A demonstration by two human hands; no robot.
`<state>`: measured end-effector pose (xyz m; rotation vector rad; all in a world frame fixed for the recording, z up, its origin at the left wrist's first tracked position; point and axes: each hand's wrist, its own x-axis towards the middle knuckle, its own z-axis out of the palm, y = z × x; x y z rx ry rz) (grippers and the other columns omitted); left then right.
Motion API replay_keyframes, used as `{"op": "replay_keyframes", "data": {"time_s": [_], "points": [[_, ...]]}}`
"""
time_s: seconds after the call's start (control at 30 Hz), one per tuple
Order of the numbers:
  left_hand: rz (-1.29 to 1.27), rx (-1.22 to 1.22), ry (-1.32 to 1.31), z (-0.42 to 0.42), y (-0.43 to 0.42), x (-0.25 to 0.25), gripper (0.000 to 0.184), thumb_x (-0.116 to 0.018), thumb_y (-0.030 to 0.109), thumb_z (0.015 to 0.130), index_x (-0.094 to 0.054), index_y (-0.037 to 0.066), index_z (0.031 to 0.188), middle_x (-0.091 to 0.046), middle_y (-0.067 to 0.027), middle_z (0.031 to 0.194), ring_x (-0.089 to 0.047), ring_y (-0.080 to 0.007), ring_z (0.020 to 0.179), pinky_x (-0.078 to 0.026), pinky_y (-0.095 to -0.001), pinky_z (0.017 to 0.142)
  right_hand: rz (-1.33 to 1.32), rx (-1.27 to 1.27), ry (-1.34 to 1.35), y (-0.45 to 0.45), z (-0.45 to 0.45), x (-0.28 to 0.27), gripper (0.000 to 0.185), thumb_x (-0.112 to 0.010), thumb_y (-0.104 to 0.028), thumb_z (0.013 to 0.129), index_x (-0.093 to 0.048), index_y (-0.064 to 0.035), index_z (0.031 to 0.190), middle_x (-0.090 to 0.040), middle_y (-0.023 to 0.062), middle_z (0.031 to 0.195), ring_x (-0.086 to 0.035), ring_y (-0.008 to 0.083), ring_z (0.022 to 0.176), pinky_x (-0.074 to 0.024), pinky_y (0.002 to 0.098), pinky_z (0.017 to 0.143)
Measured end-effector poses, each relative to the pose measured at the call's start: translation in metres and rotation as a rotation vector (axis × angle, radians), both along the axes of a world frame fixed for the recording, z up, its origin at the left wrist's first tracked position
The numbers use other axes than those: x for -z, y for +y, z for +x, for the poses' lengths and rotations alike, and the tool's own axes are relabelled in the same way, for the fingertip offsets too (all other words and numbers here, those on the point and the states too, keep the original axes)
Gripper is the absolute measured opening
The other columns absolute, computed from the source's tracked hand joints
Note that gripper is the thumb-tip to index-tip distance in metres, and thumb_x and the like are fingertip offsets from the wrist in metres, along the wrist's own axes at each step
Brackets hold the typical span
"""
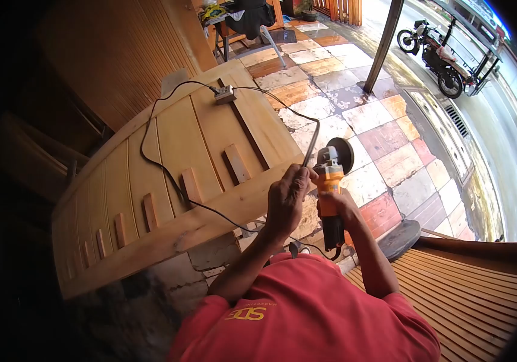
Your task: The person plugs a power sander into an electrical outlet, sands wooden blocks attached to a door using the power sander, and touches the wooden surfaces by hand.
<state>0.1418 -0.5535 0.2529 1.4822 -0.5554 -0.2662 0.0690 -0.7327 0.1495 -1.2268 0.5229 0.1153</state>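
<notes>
My right hand (342, 204) is wrapped around the body of an orange and black angle grinder (331, 182). The grinder's dark round disc (345, 155) faces forward, away from me. Just left of it, my left hand (290, 194) is closed on a thin grey metal bar (311, 146), which sticks up from the fist close to the disc. Whether bar and disc touch, I cannot tell. A black cord (299, 113) runs near the bar's upper end. My fingertips on the left hand are partly hidden.
A large slatted wooden panel (168, 235) with several small wood blocks lies at left, bearing a socket box (225, 95) and black cords. Wooden slats (457, 289) are at lower right. A post (384, 45) stands ahead; a motorcycle (439, 57) is on the street.
</notes>
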Motion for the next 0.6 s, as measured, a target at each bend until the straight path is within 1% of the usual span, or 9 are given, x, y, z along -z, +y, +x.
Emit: {"op": "replay_keyframes", "data": {"time_s": [0.1, 0.13, 0.17, 0.23, 0.37, 0.43, 0.47, 0.53, 0.6], "points": [[0.123, 0.024, -0.164, -0.015, -0.001, -0.003, 0.037, -0.046, 0.030, 0.113, -0.067, 0.001, 0.106, -0.060, -0.0063, 0.075, -0.057, -0.0127, 0.068, -0.048, -0.0302, 0.066, -0.266, -0.314, -0.033, 0.009, 0.028, 0.037, 0.043, -0.073, -0.036, 0.091, -0.066, -0.0005, 0.113, -0.072, 0.0083, 0.088, -0.071, 0.0201, 0.078, -0.0573, 0.0343, 0.072], [0.096, 0.024, -0.279, -0.017, -0.005, 0.010, 0.033, -0.047, 0.026, 0.112, -0.067, 0.001, 0.107, -0.069, -0.0136, 0.083, -0.070, -0.0233, 0.077, -0.053, -0.0353, 0.073, -0.612, -0.348, -0.303, 0.013, 0.036, 0.081, 0.037, -0.067, -0.034, 0.097, -0.067, -0.0035, 0.117, -0.072, 0.0063, 0.095, -0.070, 0.0174, 0.086, -0.0555, 0.0345, 0.076], [0.174, 0.054, -0.343, -0.021, -0.003, 0.013, 0.031, -0.049, 0.024, 0.111, -0.068, -0.001, 0.108, -0.073, -0.0177, 0.090, -0.075, -0.0324, 0.084, -0.056, -0.0388, 0.077, -0.724, -0.488, -0.498, 0.009, 0.048, 0.144, 0.032, -0.063, -0.032, 0.101, -0.068, -0.0069, 0.121, -0.071, 0.0044, 0.101, -0.067, 0.0147, 0.089, -0.0547, 0.0355, 0.079], [0.317, 0.073, -0.434, -0.024, 0.000, 0.029, 0.028, -0.055, 0.022, 0.109, -0.071, -0.001, 0.108, -0.074, -0.0188, 0.091, -0.075, -0.0337, 0.086, -0.057, -0.0408, 0.077, -0.591, -0.670, -0.292, 0.040, 0.077, 0.093, 0.028, -0.061, -0.029, 0.103, -0.068, -0.0066, 0.118, -0.071, 0.0029, 0.101, -0.066, 0.0131, 0.089, -0.0548, 0.0338, 0.079], [0.337, 0.000, -0.494, -0.031, 0.029, 0.042, 0.023, -0.064, 0.019, 0.105, -0.076, -0.001, 0.105, -0.076, -0.0176, 0.090, -0.076, -0.0298, 0.086, -0.059, -0.0388, 0.076, 0.238, -0.641, -0.278, 0.075, 0.099, 0.012, 0.028, -0.069, -0.031, 0.098, -0.067, -0.0058, 0.110, -0.068, 0.0009, 0.087, -0.064, 0.0116, 0.074, -0.0529, 0.0281, 0.068], [0.344, -0.052, -0.364, -0.038, 0.066, 0.034, 0.023, -0.067, 0.019, 0.103, -0.077, -0.002, 0.102, -0.076, -0.0162, 0.087, -0.076, -0.0264, 0.083, -0.060, -0.0361, 0.075, 0.270, -0.530, -0.219, 0.102, 0.112, -0.023, 0.032, -0.072, -0.033, 0.096, -0.067, -0.0052, 0.111, -0.067, 0.0026, 0.084, -0.064, 0.0126, 0.071, -0.0533, 0.0291, 0.065], [0.324, -0.061, -0.312, -0.038, 0.087, 0.049, 0.026, -0.068, 0.021, 0.104, -0.072, -0.001, 0.117, -0.077, -0.0138, 0.098, -0.076, -0.0213, 0.087, -0.059, -0.0320, 0.076, 0.234, -0.516, -0.247, 0.106, 0.117, -0.025, 0.033, -0.072, -0.033, 0.096, -0.067, -0.0049, 0.112, -0.067, 0.0033, 0.085, -0.065, 0.0132, 0.072, -0.0538, 0.0294, 0.065], [0.199, -0.298, -0.110, -0.030, 0.117, 0.095, 0.038, -0.071, 0.023, 0.102, -0.062, 0.002, 0.132, -0.074, -0.0138, 0.113, -0.074, -0.0213, 0.099, -0.058, -0.0327, 0.084, 0.162, -0.548, -0.262, 0.111, 0.127, -0.018, 0.038, -0.071, -0.035, 0.096, -0.066, -0.0032, 0.116, -0.070, 0.0051, 0.089, -0.068, 0.0146, 0.076, -0.0556, 0.0292, 0.069], [0.063, -0.437, 0.074, -0.024, 0.126, 0.105, 0.056, -0.075, 0.023, 0.100, -0.049, 0.005, 0.146, -0.068, -0.0146, 0.127, -0.070, -0.0225, 0.111, -0.056, -0.0342, 0.092, 0.180, -0.522, -0.340, 0.122, 0.133, -0.005, 0.040, -0.072, -0.036, 0.096, -0.066, -0.0023, 0.117, -0.071, 0.0054, 0.092, -0.069, 0.0147, 0.080, -0.0562, 0.0288, 0.073]]}}
